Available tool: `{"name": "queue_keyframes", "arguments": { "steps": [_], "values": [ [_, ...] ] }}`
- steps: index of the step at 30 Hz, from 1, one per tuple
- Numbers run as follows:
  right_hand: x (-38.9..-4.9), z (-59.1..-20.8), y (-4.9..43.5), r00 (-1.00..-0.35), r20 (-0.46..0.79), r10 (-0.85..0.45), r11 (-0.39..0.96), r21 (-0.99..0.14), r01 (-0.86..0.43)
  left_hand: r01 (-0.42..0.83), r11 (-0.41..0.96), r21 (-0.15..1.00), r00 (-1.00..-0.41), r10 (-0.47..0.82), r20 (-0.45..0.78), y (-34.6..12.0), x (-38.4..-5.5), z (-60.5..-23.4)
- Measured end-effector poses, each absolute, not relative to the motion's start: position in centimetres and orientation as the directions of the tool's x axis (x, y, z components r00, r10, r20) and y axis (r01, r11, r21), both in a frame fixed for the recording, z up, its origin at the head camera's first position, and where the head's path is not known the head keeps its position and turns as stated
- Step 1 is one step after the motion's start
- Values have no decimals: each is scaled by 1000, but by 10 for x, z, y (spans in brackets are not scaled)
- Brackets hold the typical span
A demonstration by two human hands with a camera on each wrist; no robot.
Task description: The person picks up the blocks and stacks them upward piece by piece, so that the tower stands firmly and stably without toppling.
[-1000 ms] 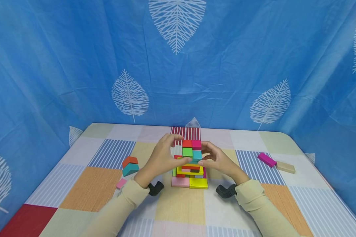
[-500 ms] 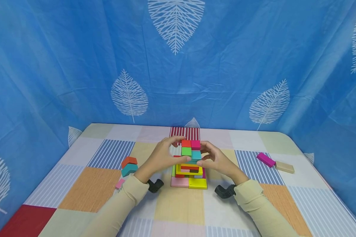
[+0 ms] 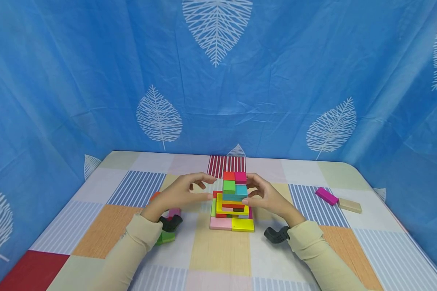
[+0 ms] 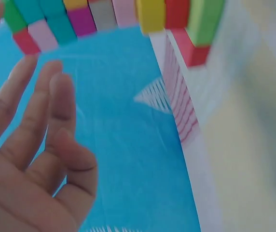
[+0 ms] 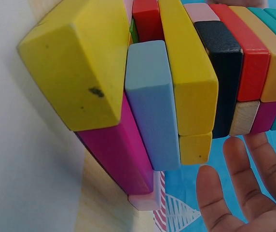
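Note:
A stepped tower of coloured wooden blocks [image 3: 229, 186] stands upright mid-table, with orange-red and magenta blocks on top and a pink and a yellow block at its front base. My left hand [image 3: 183, 192] is just left of the tower, fingers extended and apart from it, holding nothing. The left wrist view has the loosely bent left fingers [image 4: 63, 104] below the block rows [image 4: 150, 14]. On the tower's right side is my right hand [image 3: 269, 198], its thumb at the front right edge. The right wrist view places those fingertips [image 5: 234, 154] close beside the blocks; contact is hard to tell.
Loose green blocks [image 3: 167, 237] and an orange-red block [image 3: 154, 195] lie on the left, partly hidden by my left arm. A magenta block [image 3: 327, 196] and a plain wood block [image 3: 350, 205] lie on the right. A blue curtain [image 3: 262, 89] hangs behind the table.
My left hand has let off the tower and moved left, uncovering loose green blocks near its wrist. My right hand and the tower have stayed in place.

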State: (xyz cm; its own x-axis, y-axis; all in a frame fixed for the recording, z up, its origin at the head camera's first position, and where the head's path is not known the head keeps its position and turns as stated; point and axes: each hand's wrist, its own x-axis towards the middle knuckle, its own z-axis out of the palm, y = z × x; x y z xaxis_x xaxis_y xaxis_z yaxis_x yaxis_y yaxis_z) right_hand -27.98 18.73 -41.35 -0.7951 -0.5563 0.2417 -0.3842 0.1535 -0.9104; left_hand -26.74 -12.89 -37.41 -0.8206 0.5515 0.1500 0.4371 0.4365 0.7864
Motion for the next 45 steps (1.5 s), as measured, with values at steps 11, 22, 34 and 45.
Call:
{"name": "queue_keyframes", "arguments": {
  "steps": [11, 22, 34, 45],
  "values": [
    [-281, -414, 187, -800, 227, -556, 167, -912, -375, 372, 627, 685, -836, 547, -46, -180, -266, -383],
    [-279, -414, 187, -801, 230, -552, 164, -913, -374, 265, 887, 377, -929, 340, -145, -172, -252, -387],
    [-279, -415, 188, -799, 230, -556, 153, -916, -370, 375, 807, 455, -874, 472, -117, -154, -258, -396],
    [-280, -417, 188, -796, 227, -561, 151, -918, -367, 373, 756, 538, -878, 475, -58, -159, -261, -393]
  ]
}}
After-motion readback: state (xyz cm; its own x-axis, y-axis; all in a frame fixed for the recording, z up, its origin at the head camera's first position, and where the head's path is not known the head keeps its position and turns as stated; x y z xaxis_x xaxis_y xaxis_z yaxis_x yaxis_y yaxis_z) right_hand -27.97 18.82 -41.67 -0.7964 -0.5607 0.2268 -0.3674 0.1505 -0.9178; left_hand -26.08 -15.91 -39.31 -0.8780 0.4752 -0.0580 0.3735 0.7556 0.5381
